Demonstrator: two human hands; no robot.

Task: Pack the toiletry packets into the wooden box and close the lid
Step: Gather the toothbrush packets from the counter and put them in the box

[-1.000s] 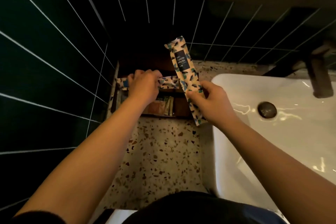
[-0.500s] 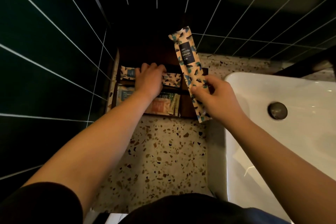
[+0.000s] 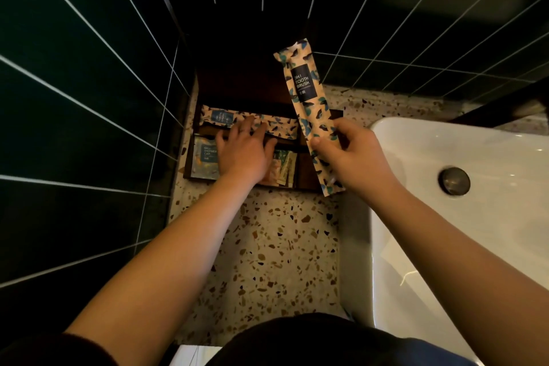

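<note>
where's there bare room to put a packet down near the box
Free: the speckled counter in front of the wooden box, bordered by the green tiled wall and the sink. Crowded: the box, where the left hand presses on a packet and the right hand holds the toothbrush packet over its right end.

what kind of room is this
Most likely a hotel bathroom: a white sink set beside a terrazzo counter, dark green wall tiles, and a wooden box of packaged guest toiletries.
</note>
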